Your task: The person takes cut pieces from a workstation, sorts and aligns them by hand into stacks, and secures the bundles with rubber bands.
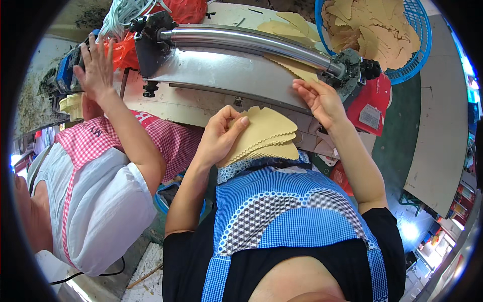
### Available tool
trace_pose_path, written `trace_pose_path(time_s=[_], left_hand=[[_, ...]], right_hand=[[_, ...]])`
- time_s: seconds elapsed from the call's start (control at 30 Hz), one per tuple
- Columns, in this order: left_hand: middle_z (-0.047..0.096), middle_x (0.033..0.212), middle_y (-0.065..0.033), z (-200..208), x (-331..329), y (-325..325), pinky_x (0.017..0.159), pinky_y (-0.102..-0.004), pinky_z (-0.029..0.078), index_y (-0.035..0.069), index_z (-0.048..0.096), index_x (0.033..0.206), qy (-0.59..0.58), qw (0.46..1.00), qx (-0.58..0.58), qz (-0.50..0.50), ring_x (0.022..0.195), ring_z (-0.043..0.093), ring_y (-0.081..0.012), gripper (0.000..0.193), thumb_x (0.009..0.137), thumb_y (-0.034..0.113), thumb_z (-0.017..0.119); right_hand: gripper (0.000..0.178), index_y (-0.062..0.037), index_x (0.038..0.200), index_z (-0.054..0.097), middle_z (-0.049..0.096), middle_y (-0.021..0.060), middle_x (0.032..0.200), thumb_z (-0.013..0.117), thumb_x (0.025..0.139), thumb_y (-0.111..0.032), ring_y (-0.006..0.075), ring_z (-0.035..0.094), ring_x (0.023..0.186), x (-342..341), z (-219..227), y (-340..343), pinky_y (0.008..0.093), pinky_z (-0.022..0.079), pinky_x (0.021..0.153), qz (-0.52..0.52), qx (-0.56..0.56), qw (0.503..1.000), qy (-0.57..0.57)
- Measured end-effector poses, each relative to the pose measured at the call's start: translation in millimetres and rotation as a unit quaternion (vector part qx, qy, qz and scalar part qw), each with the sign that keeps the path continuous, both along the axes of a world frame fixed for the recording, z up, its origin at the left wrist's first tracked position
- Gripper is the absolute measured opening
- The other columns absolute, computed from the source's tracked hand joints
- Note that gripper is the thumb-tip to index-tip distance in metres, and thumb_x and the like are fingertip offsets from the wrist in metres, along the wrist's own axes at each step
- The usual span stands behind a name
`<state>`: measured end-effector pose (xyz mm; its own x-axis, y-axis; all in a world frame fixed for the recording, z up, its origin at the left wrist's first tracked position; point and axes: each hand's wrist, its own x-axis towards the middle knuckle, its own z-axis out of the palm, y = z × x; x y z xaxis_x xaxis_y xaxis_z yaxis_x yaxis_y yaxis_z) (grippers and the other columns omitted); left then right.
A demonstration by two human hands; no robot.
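My left hand (219,135) is closed on a fanned stack of tan zigzag-edged pieces (266,132), thumb on top, held in front of my blue checked apron. They look like cut leather or sheet material; I cannot tell which. Beyond them stands a machine with a long shiny metal roller (246,43) over a sloping metal plate (221,68). One tan zigzag-edged piece (291,67) lies on the plate at the roller's right end, partly under it. Just short of that piece, my right hand (324,104) is raised with fingers stretched out, holding nothing.
At the far right, a blue plastic basket (413,68) holds many tan pieces. More loose pieces (289,27) lie behind the roller. A red package (370,108) sits beside the machine. To my left, a co-worker in a pink checked apron reaches a hand (98,70) toward another machine.
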<state>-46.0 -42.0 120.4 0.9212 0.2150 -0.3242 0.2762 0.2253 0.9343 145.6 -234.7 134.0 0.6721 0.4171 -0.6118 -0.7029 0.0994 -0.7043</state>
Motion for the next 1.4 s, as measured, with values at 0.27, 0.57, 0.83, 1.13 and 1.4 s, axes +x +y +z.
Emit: trace_pose_path(time_s=[0.27,0.57,0.83,1.13,1.4], left_hand=[[0.054,0.070,0.0024,3.8,5.3,-11.1,0.054,-0.0182,0.039,0.002,0.054,0.087,0.003,1.000,-0.005,0.017,0.064,0.047,-0.0018,0.018,0.092,0.019,0.058],[0.055,0.071,0.0024,1.8,7.6,3.8,0.058,-0.0182,0.041,0.001,0.053,0.087,0.022,0.994,0.100,-0.039,0.066,0.049,-0.0025,0.020,0.092,0.020,0.058],[0.057,0.080,0.0005,12.8,10.9,-11.5,0.064,-0.0189,0.047,0.002,0.051,0.093,0.014,0.999,-0.031,-0.025,0.071,0.055,-0.0041,0.019,0.092,0.019,0.058],[0.059,0.080,-0.0006,0.6,2.6,-1.0,0.061,-0.0176,0.046,-0.001,0.053,0.094,0.030,0.993,-0.110,-0.039,0.072,0.054,-0.0020,0.020,0.092,0.018,0.059],[0.057,0.078,-0.0005,9.2,12.7,-9.4,0.059,-0.0186,0.044,0.001,0.051,0.093,0.007,0.999,-0.019,-0.028,0.070,0.052,-0.0024,0.020,0.092,0.019,0.059]], right_hand=[[0.020,-0.0008,0.097,0.059,0.063,0.0043,0.073,0.057,0.090,-0.020,0.0089,0.058,0.068,-41.6,16.4,1.2,0.0224,0.046,0.060,0.301,-0.157,0.891,-0.300],[0.021,-0.0020,0.104,0.058,0.063,0.0098,0.100,0.053,0.094,-0.019,0.0119,0.062,0.084,-9.3,-0.9,5.4,0.0195,0.049,0.067,0.017,-0.028,0.999,-0.038],[0.024,-0.0006,0.075,0.059,0.057,0.0006,0.065,0.060,0.089,-0.020,0.0066,0.049,0.062,-46.6,16.1,2.4,0.0243,0.043,0.056,0.259,-0.160,0.876,-0.374],[0.025,0.0004,0.091,0.060,0.062,0.0063,0.071,0.050,0.096,-0.023,0.0080,0.056,0.058,-15.7,7.0,-13.3,0.0196,0.045,0.051,0.145,-0.174,0.964,-0.142],[0.023,-0.0005,0.096,0.060,0.061,0.0028,0.067,0.052,0.094,-0.022,0.0074,0.054,0.056,-31.5,7.5,-2.7,0.0187,0.041,0.051,0.322,-0.177,0.885,-0.285]])
